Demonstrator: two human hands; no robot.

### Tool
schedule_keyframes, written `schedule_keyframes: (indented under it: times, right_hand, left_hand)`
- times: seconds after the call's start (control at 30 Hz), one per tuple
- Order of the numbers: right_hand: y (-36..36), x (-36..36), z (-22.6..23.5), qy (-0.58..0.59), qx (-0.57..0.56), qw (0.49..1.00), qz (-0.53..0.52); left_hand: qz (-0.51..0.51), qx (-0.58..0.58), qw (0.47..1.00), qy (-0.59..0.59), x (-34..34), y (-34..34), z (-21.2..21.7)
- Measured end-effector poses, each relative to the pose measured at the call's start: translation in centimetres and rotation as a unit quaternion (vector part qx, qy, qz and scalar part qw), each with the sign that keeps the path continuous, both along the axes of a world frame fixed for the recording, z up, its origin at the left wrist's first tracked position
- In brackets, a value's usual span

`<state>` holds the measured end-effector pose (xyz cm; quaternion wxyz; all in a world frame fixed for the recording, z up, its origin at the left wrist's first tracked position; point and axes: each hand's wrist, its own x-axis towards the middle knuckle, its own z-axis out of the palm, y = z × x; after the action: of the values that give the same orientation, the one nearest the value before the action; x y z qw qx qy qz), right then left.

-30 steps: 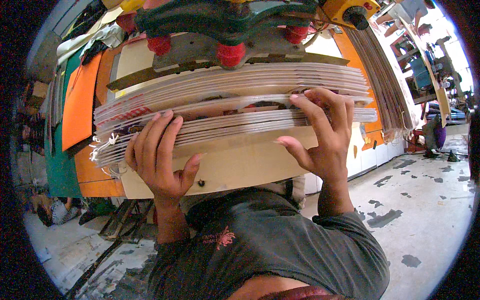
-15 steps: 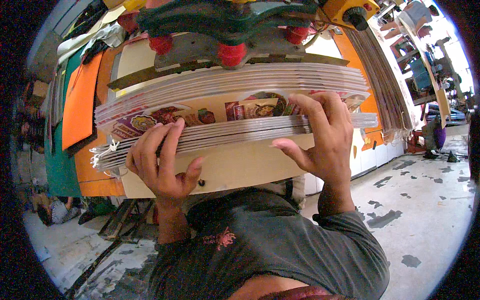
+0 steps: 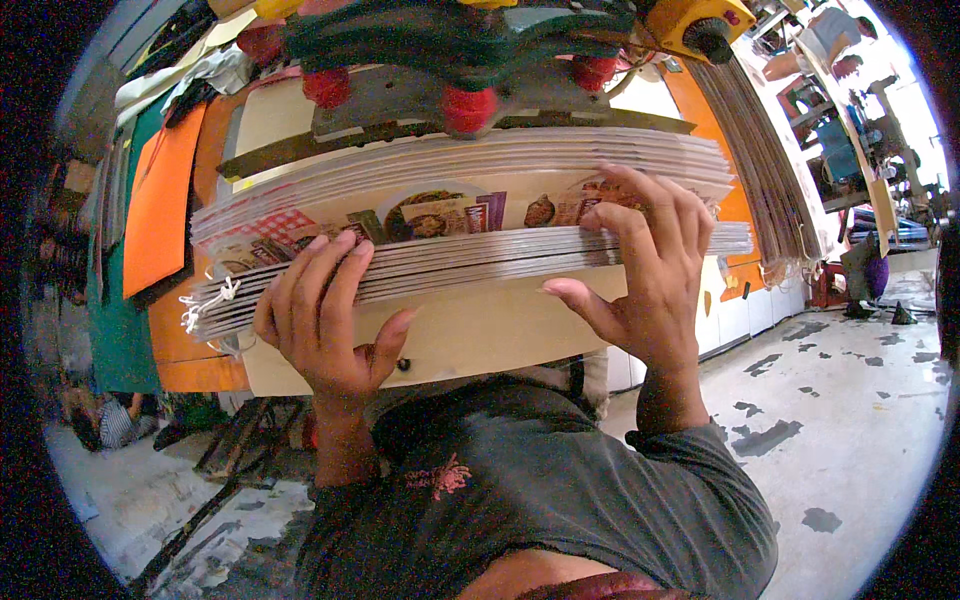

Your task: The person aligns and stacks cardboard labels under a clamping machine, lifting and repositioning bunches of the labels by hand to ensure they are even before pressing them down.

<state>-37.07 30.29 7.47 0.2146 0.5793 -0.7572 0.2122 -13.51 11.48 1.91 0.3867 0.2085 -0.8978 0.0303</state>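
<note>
A thick stack of printed sheets [image 3: 460, 155] lies across in front of me, fanned apart into a far part and a near part [image 3: 480, 258]. Between them shows a printed face with food pictures [image 3: 430, 215]. My left hand [image 3: 325, 320] lies over the near part at its left side, fingers stretched onto its upper edge, thumb apart. Farther right, my right hand [image 3: 655, 265] has its fingers spread and bent, the tips at the printed face, with the thumb off to the near side. White string [image 3: 212, 298] hangs at the stack's left end.
Beyond the stack stands a green machine [image 3: 450, 40] with red knobs [image 3: 468, 108]; a yellow box with a black dial [image 3: 705, 35] is at its right. An orange sheet [image 3: 165, 195] lies to the left. A cream board [image 3: 470, 325] is under the near edge. People work at upper right.
A different printed face now shows between the two parts of the stack. My right fingers have lifted and shifted slightly; my left hand has barely moved.
</note>
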Motion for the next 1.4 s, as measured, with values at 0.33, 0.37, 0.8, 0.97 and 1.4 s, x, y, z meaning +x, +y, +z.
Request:
schedule_keyframes:
  times: [0.33, 0.37, 0.8, 0.97, 1.4]
  right_hand:
    - [-0.1, -0.6, -0.8, -0.021, -0.007, 0.999, 0.026]
    - [-0.1, -0.6, -0.8, -0.019, -0.012, 0.999, 0.026]
    - [-0.9, 0.2, -0.2, -0.022, 0.049, 0.998, -0.046]
    - [-0.8, 0.2, 0.1, -0.02, 0.053, 0.998, -0.041]
    - [-0.8, 0.1, 0.1, -0.019, 0.05, 0.998, -0.036]
  left_hand:
    - [0.003, 0.001, 1.0, 0.017, -0.2, 0.0, 0.0]
    - [0.014, -0.005, 1.0, 0.014, -0.2, 0.1, 0.0]
    - [0.019, 0.022, 0.999, -0.014, 0.3, 0.0, -0.1]
    - [0.019, 0.02, 0.999, -0.018, 0.4, 0.0, -0.1]
    - [0.011, 0.009, 1.0, 0.002, -0.3, 0.0, 0.3]
